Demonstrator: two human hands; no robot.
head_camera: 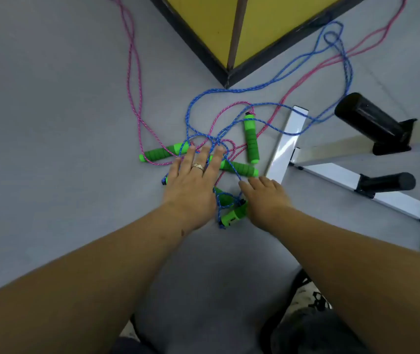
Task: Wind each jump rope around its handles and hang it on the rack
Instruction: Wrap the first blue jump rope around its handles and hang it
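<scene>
The blue rope (232,92) and pink rope (134,80) are judged light and limp, likely to snag where they are tangled on the grey floor (50,123) beside the white rack (284,146). The firm green handles (251,139) are judged the best place to hold. The left hand (193,180) is laid flat, fingers spread, over the tangle. The right hand (265,200) is lowered beside a handle, fingers loosely bent, nothing gripped.

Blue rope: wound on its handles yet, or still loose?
Loose: the blue rope sprawls in open loops across the floor, tangled with the pink rope.
</scene>
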